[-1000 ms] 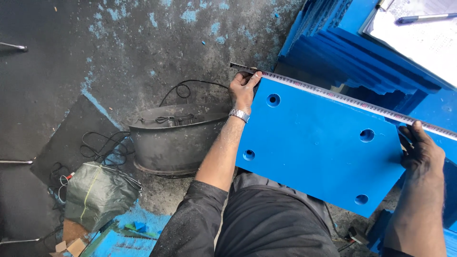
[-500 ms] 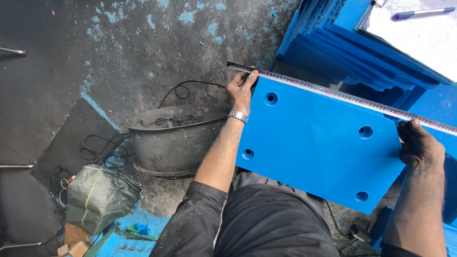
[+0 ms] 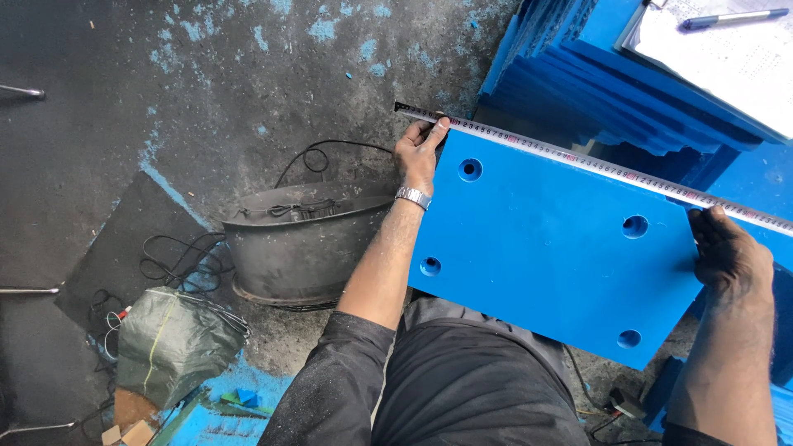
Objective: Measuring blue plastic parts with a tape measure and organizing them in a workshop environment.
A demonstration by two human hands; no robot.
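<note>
Both hands pinned tape measure (image 3: 578, 161) along blue panel (image 3: 545, 248) top edge: left hand (image 3: 420, 153) at corner, right hand (image 3: 727, 256) near frame's rt edge; tape's end cut off.

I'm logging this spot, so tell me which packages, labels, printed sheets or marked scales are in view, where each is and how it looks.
Tape measure: stretched along the blue panel's top edge, pale strip, small markings.
Printed sheet: top right on stacked blue panels, white, pen on it.
Cardboard box: bottom left, small, brown.
</note>
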